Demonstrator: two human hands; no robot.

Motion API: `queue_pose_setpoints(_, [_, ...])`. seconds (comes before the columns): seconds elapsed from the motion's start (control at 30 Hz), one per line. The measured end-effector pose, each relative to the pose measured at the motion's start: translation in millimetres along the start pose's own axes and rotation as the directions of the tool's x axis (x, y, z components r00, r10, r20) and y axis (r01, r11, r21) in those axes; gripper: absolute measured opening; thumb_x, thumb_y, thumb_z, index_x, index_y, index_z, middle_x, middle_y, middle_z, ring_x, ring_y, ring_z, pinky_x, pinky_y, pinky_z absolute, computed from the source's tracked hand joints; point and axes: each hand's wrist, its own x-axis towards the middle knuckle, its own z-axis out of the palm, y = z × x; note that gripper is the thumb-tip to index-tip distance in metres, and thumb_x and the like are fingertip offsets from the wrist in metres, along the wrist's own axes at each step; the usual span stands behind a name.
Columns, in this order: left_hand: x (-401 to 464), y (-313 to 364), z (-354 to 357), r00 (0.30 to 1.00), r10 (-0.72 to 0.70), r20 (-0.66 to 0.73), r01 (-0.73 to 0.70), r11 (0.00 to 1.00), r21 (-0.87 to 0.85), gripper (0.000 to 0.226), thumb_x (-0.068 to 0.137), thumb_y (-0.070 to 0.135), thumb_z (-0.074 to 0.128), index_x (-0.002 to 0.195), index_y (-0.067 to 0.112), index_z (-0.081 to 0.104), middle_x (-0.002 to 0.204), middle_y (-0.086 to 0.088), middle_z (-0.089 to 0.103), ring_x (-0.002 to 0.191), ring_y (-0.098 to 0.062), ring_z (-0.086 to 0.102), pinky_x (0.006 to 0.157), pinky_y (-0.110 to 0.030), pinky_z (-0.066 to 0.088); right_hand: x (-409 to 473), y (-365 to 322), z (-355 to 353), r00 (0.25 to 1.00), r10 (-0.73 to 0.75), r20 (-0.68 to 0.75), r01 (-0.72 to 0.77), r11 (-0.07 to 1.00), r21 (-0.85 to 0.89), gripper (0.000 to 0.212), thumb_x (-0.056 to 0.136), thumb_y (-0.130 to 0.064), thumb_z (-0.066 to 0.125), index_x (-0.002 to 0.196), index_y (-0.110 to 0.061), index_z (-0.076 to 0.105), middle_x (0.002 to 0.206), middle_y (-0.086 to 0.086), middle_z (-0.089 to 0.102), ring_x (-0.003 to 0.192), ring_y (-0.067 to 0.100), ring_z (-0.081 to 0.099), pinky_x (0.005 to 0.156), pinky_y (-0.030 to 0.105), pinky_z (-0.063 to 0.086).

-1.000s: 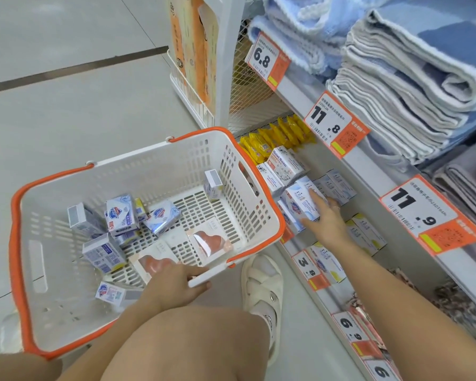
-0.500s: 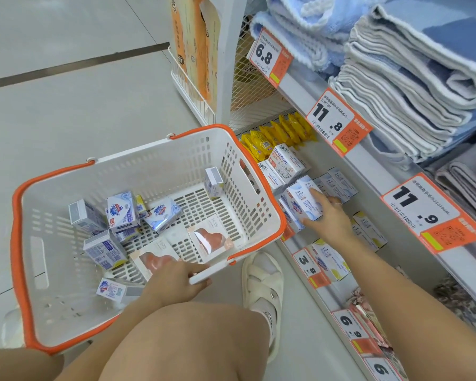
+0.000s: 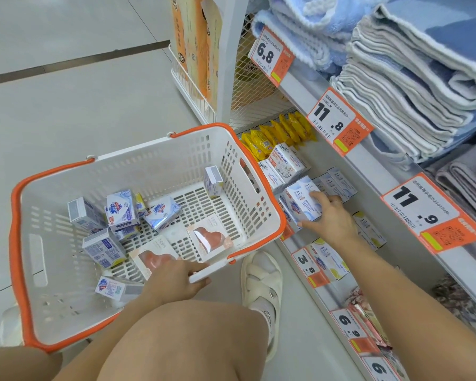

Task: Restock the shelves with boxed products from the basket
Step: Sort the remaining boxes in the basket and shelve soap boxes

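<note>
A white perforated plastic basket with an orange rim (image 3: 261,171) fills the left and centre of the frame, tilted toward the shelving. The left hand (image 3: 173,279), at lower centre, curls its fingers round the basket's white bar handle (image 3: 204,272) at the near rim. Loose in the basket lie several small blue-and-white soap boxes (image 3: 121,209), clustered at its left, and two flat white packs with peach-coloured windows (image 3: 208,237) nearer the middle.

At centre right, the right hand (image 3: 331,218) grips one blue-and-white boxed soap (image 3: 302,204) from its right side, thumb below and fingers over the top, on the low white shelf (image 3: 327,160). The box touches a row of like boxes just behind it. Goat-soap boxes (image 3: 283,163) and yellow packets (image 3: 275,134) sit further up the same shelf. Folded blue and grey towels (image 3: 396,78) fill the upper right, above orange price tags (image 3: 338,121).
</note>
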Motion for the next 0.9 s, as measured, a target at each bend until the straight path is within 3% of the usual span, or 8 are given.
queue_pose_setpoints(0.07, [-1, 0, 1, 1.0, -0.006, -0.02, 0.006, 1.0, 0.003, 0.026, 0.087, 0.045, 0.061, 0.113, 0.05, 0.064, 0.053, 0.017, 0.052, 0.075, -0.007, 0.048, 0.071, -0.027, 0.044, 0, 0, 0, 1.0, -0.004, 0.006, 0.004, 1.0, -0.004, 0.08, 0.071, -0.054, 0.076, 0.135, -0.036, 0.032, 0.121, 0.01, 0.046, 0.095, 0.025, 0.059, 0.067, 0.039, 0.057])
queue_pose_setpoints(0.2, [-1, 1, -1, 0.999, -0.008, -0.033, 0.008, 1.0, 0.001, 0.028, 0.087, 0.044, 0.062, 0.114, 0.048, 0.065, 0.05, 0.022, 0.046, 0.071, -0.006, 0.046, 0.066, -0.025, 0.035, 1, 0, -3, 0.999, 0.023, 0.043, -0.023, 1.0, 0.012, 0.083, 0.072, -0.057, 0.072, 0.139, -0.034, 0.028, 0.122, 0.013, 0.045, 0.101, 0.029, 0.056, 0.072, 0.039, 0.054])
queue_pose_setpoints(0.3, [-3, 3, -5, 1.0, -0.017, 0.008, 0.017, 1.0, 0.012, 0.032, 0.087, 0.046, 0.06, 0.119, 0.046, 0.063, 0.067, 0.023, 0.059, 0.072, -0.003, 0.05, 0.065, -0.022, 0.035, -4, -11, -3, 0.999, 0.028, 0.018, -0.028, 0.999, 0.021, 0.091, 0.073, -0.06, 0.069, 0.144, -0.026, 0.024, 0.136, 0.015, 0.039, 0.12, 0.032, 0.046, 0.087, 0.045, 0.048])
queue_pose_setpoints(0.43, [-6, 3, -5, 0.998, -0.053, 0.03, 0.051, 0.997, 0.056, 0.051, 0.084, 0.064, 0.051, 0.128, 0.038, 0.057, 0.114, 0.016, 0.067, 0.102, -0.004, 0.06, 0.076, -0.021, 0.042, -21, -51, -1, 0.957, -0.133, -0.26, 0.177, 0.972, 0.154, 0.084, 0.082, -0.044, 0.069, 0.148, -0.015, 0.025, 0.146, 0.017, 0.038, 0.133, 0.033, 0.036, 0.104, 0.049, 0.037])
queue_pose_setpoints(0.53, [-11, 6, -11, 0.993, -0.122, -0.002, 0.121, 0.989, -0.084, 0.072, 0.076, 0.08, 0.028, 0.121, 0.034, 0.061, 0.108, 0.013, 0.068, 0.099, -0.001, 0.062, 0.086, -0.027, 0.045, -30, -87, 1, 0.891, -0.288, -0.351, 0.369, 0.91, 0.19, 0.071, 0.085, -0.03, 0.068, 0.144, -0.011, 0.034, 0.139, 0.015, 0.047, 0.128, 0.033, 0.042, 0.101, 0.045, 0.038])
queue_pose_setpoints(0.67, [-1, -6, -34, 0.961, -0.222, -0.165, 0.218, 0.975, -0.046, 0.053, 0.093, 0.061, 0.025, 0.113, 0.03, 0.063, 0.104, 0.009, 0.07, 0.096, -0.011, 0.064, 0.088, -0.038, 0.046, -29, -127, 18, 0.872, -0.429, -0.236, 0.471, 0.866, 0.165, 0.065, 0.083, -0.021, 0.066, 0.142, -0.013, 0.039, 0.134, 0.015, 0.051, 0.12, 0.035, 0.049, 0.096, 0.043, 0.041])
queue_pose_setpoints(0.8, [15, -47, -65, 0.833, -0.502, -0.231, 0.48, 0.865, -0.149, 0.042, 0.097, 0.042, 0.041, 0.129, 0.018, 0.054, 0.124, -0.004, 0.062, 0.111, -0.024, 0.057, 0.079, -0.031, 0.043, -28, -164, 42, 0.902, -0.432, -0.001, 0.425, 0.889, 0.171, 0.063, 0.088, -0.026, 0.061, 0.145, -0.017, 0.034, 0.141, 0.012, 0.045, 0.128, 0.031, 0.043, 0.103, 0.041, 0.035])
queue_pose_setpoints(0.9, [19, -86, -80, 0.75, -0.623, -0.223, 0.599, 0.782, -0.174, 0.044, 0.093, 0.031, 0.05, 0.13, 0.008, 0.047, 0.129, -0.016, 0.051, 0.116, -0.033, 0.05, 0.09, -0.038, 0.042, -24, -196, 60, 0.894, -0.425, 0.141, 0.394, 0.896, 0.204, 0.065, 0.09, -0.034, 0.059, 0.147, -0.022, 0.031, 0.145, 0.008, 0.042, 0.131, 0.027, 0.041, 0.103, 0.038, 0.037])
